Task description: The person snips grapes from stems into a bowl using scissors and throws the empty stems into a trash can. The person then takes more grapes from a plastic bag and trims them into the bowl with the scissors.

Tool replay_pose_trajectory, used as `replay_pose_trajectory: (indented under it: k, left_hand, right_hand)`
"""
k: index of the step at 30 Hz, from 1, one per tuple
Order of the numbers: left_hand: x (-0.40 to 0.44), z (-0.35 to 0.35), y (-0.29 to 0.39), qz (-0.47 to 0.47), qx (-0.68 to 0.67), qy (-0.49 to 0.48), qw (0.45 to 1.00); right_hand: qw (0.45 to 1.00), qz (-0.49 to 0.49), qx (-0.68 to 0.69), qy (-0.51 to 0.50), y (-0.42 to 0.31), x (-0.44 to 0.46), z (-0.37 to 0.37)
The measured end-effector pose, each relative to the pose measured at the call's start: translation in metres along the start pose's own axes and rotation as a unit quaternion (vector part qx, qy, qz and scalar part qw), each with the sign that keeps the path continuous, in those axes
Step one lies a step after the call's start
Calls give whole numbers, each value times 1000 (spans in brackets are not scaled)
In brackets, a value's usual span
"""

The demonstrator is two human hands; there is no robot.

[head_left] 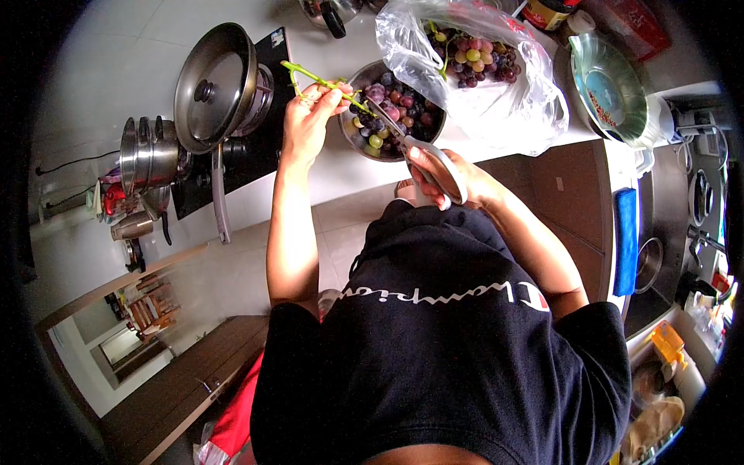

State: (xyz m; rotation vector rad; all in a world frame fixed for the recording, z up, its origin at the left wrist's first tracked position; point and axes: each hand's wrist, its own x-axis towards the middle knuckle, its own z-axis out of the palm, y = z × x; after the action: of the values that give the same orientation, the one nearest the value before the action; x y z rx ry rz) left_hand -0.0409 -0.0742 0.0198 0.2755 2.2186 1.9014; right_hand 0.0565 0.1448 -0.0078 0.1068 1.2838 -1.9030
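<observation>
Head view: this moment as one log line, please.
left hand: holds stem | right hand: holds scissors | bowl: holds grapes

Our left hand (pixel 311 116) pinches, upper centre-left, left forearm (pixel 294 213) upright. Our right hand (pixel 459 177) curls right of centre, right elbow (pixel 570 294) bent.

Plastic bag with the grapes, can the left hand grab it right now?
Probably not: the left hand is busy holding a green stem, and the bowl sits between it and the plastic bag.

White counter (pixel 329 186): metal bowl (pixel 354 142), clear plastic bag (pixel 535 116), black cooktop (pixel 267 159), apparently green basin (pixel 641 93) too.
</observation>
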Motion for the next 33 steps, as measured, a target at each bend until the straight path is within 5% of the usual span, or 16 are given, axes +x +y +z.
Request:
replay_pose_trajectory:
  k: [12,22,33]
  left_hand:
    - [1,5,-4,-12,-5,65,998]
    - [-3,15,-5,-3,-52,170,984]
    - [-5,17,-3,10,-61,171,983]
  right_hand:
    - [996,-57,41,47,15,-2,8]
    - [997,1,36,61,31,8,22]
    - [995,-19,28,92,24,24,20]
